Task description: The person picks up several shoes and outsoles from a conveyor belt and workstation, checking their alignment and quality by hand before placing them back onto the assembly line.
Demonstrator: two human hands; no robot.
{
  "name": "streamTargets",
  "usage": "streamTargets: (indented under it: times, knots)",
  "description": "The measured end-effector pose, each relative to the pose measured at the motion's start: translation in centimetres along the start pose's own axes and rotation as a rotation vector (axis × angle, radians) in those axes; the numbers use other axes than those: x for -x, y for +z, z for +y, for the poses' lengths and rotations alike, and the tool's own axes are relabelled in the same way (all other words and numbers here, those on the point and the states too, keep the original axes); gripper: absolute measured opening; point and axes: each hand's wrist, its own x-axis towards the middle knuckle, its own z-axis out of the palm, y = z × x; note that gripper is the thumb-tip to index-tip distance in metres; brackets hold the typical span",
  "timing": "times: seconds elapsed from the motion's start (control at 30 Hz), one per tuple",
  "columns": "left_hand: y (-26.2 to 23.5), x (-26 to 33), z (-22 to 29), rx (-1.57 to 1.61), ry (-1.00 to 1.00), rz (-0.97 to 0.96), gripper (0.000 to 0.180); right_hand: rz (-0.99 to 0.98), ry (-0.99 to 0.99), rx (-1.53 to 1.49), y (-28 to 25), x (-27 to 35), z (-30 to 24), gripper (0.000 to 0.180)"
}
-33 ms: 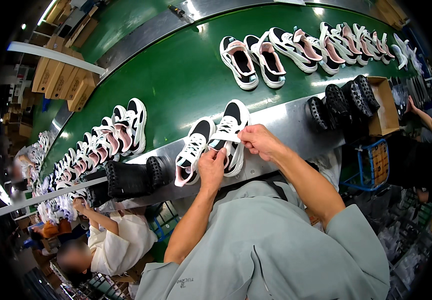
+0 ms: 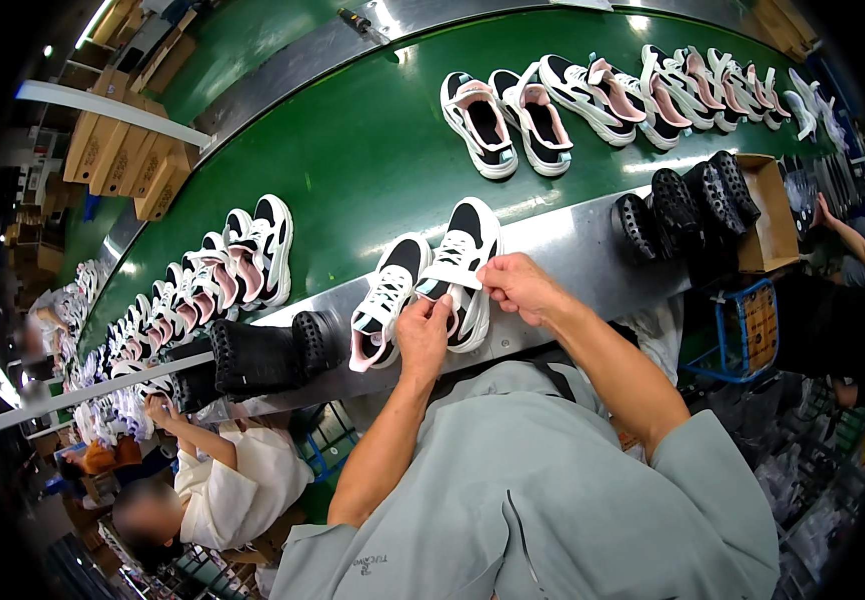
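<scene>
A pair of white and black sneakers with pink lining lies on the metal ledge in front of me, toes pointing away. Across the right-hand sneaker [image 2: 466,232] runs a white strap [image 2: 451,273]. My right hand [image 2: 521,287] pinches that strap's free end between thumb and fingers, at the shoe's right side. At the near opening of the same shoe, my left hand [image 2: 422,335] is closed on its collar edge; the fingertips partly hide what they grip. The left-hand sneaker [image 2: 391,290] rests right beside it, just beyond my left hand.
Rows of similar sneakers stand on the green belt [image 2: 373,150], at far right and left. Black ridged shoe forms [image 2: 675,212] sit right of me beside a cardboard box [image 2: 768,215]; more black forms [image 2: 253,358] lie left. A co-worker in a pale shirt [image 2: 238,485] works at lower left.
</scene>
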Motion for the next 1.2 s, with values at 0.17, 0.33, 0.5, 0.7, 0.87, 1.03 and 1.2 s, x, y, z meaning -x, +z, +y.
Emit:
streamTargets:
  times: [0.17,0.33,0.5,0.7,0.87,1.03,1.2]
  knots:
    - [0.4,0.0,-0.3,0.098,-0.112,0.014,0.028,0.02,-0.057,0.089,0.5,-0.8,4.5,0.014]
    - [1.1,0.0,-1.1,0.139,-0.064,0.048,0.026,0.159,-0.301,0.36,0.7,-1.5,7.2,0.019]
    - [1.8,-0.2,-1.4,0.015,-0.043,0.064,0.024,0.21,-0.446,0.513,0.4,-1.7,7.3,0.022]
    - [1.4,1.4,0.8,-0.262,0.312,-0.021,0.017,0.332,-0.395,0.674,-0.9,1.4,5.6,0.025]
    - [0.3,0.4,1.9,-0.592,0.752,0.216,0.021,0.39,-0.478,0.784,0.1,3.2,5.5,0.03]
    - [-0.2,0.3,1.4,-0.584,0.721,0.077,0.02,0.365,-0.482,0.772,1.5,2.0,6.2,0.029]
    - [-6.5,4.5,0.4,-0.762,0.702,0.124,0.034,0.36,-0.516,0.954,1.5,2.2,6.3,0.029]
